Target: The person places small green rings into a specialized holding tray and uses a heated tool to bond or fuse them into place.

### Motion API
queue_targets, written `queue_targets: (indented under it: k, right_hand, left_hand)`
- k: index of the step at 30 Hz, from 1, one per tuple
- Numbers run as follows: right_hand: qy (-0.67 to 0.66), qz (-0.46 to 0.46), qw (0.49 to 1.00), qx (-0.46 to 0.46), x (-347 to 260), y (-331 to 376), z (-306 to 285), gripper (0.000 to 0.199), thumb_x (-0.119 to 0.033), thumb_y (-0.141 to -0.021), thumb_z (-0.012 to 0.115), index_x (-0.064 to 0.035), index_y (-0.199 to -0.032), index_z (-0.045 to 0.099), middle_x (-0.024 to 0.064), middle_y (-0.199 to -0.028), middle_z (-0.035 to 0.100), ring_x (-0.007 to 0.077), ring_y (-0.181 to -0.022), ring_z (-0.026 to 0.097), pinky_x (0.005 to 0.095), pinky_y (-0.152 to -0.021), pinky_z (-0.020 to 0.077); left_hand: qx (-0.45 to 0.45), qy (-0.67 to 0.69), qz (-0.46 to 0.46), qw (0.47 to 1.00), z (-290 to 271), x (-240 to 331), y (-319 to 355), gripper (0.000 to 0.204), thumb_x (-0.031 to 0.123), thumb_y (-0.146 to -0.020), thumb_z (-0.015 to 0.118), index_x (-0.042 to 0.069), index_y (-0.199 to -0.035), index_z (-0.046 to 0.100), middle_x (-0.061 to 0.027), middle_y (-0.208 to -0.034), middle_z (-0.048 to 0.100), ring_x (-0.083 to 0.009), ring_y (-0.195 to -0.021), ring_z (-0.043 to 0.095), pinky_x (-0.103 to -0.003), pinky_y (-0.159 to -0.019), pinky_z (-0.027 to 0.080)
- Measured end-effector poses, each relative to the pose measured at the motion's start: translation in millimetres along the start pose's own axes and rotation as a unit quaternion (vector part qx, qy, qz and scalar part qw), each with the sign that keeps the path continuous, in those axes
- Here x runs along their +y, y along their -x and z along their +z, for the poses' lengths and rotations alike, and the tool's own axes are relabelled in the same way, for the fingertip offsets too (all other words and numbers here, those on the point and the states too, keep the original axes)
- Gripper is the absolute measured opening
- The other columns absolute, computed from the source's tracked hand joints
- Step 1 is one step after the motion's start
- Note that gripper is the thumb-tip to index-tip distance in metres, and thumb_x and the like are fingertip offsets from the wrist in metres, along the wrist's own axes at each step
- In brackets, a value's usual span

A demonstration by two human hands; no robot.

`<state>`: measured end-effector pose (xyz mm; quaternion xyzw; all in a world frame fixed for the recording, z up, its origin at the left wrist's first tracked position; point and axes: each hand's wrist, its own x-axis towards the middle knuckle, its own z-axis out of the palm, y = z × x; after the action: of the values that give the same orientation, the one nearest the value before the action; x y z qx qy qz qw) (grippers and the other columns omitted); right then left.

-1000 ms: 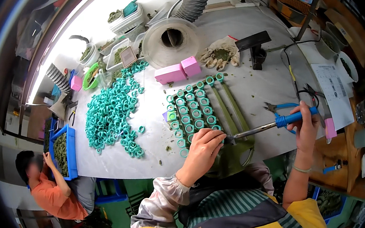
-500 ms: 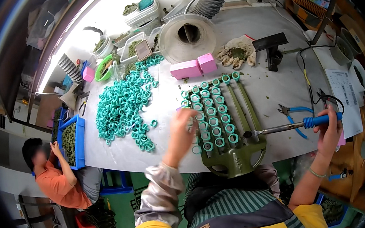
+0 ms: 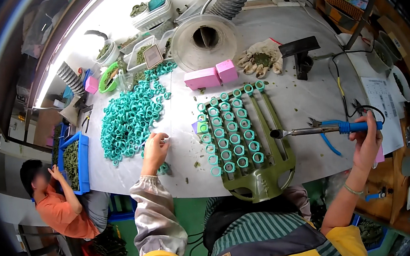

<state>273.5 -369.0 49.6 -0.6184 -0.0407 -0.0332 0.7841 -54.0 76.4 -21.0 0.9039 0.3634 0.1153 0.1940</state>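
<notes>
In my right hand (image 3: 365, 139) is a soldering iron (image 3: 318, 130) with a blue handle. Its wide, dark tip points left, over the bars of an olive-green frame (image 3: 260, 185). Teal rings (image 3: 235, 138) line several of the frame's bars in rows; the bars on the right are mostly bare. My left hand (image 3: 154, 153) has its fingers curled together at the lower right edge of a heap of loose teal rings (image 3: 129, 122). Whether a ring is between those fingers cannot be made out.
Pink blocks (image 3: 202, 79), a stained glove (image 3: 260, 59) and a black stand (image 3: 300, 57) lie beyond the frame. Blue-handled pliers (image 3: 330, 142) are under the iron. A clear funnel hood (image 3: 185, 44) stands behind. At left, a co-worker (image 3: 58, 209) sits by a blue crate (image 3: 84, 163).
My left hand has moved left, from the frame's ringed bars to the edge of the ring heap. My right hand still holds the iron, its tip slightly higher over the frame.
</notes>
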Motion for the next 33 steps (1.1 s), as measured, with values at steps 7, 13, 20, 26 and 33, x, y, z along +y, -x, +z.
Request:
queue_targets:
  k: [7, 13, 20, 26, 33]
  right_hand:
    - [-0.004, 0.0, 1.0, 0.026, -5, -1, 3, 0.033, -0.034, -0.089, 0.071, -0.0046, -0.075, 0.067, 0.0043, -0.07, 0.065, 0.0096, -0.045, 0.056, 0.0197, -0.045, 0.046]
    - [0.002, 0.012, 1.0, 0.025, 0, -5, 5, 0.032, -0.035, -0.089, 0.071, -0.0055, -0.076, 0.068, 0.0036, -0.069, 0.065, 0.0095, -0.046, 0.057, 0.0201, -0.045, 0.0456]
    - [-0.008, -0.001, 1.0, 0.015, 4, -9, 10, 0.033, -0.036, -0.089, 0.071, -0.0057, -0.076, 0.068, 0.0034, -0.068, 0.065, 0.0092, -0.046, 0.057, 0.0198, -0.045, 0.0452]
    - [-0.008, 0.004, 1.0, 0.014, -1, -7, 14, 0.035, -0.038, -0.089, 0.07, -0.0057, -0.076, 0.068, 0.003, -0.068, 0.065, 0.0092, -0.045, 0.057, 0.0191, -0.045, 0.0451]
    - [-0.004, 0.005, 1.0, 0.021, 2, -9, 12, 0.033, -0.037, -0.088, 0.071, -0.0064, -0.075, 0.068, 0.0023, -0.067, 0.065, 0.0089, -0.045, 0.057, 0.019, -0.045, 0.0452]
  left_hand:
    - [0.092, -0.308, -0.155, 0.934, -15, 11, 34, 0.056, 0.034, -0.083, 0.073, 0.01, -0.129, 0.052, -0.0208, -0.116, 0.055, -0.0422, -0.102, 0.056, -0.047, -0.087, 0.049]
    - [0.046, -0.099, -0.148, 0.983, -5, -26, 35, 0.076, 0.043, -0.09, 0.066, 0.006, -0.147, 0.033, -0.0315, -0.121, 0.054, -0.0478, -0.11, 0.055, -0.049, -0.093, 0.046]
    - [0.172, -0.091, -0.066, 0.979, -2, -39, -48, 0.022, 0.025, -0.09, 0.066, 0.008, -0.103, 0.065, -0.0135, -0.09, 0.06, -0.0321, -0.078, 0.062, -0.043, -0.072, 0.05]
    - [0.072, -0.008, -0.174, 0.982, 6, -70, -88, 0.016, 0.02, -0.081, 0.073, 0.01, -0.094, 0.076, -0.0109, -0.09, 0.061, -0.0325, -0.08, 0.061, -0.045, -0.074, 0.049]
    - [0.127, -0.013, 0.036, 0.991, 7, -15, -62, 0.021, 0.009, -0.079, 0.071, 0.008, -0.1, 0.074, -0.0085, -0.081, 0.065, -0.0251, -0.072, 0.063, -0.036, -0.067, 0.051]
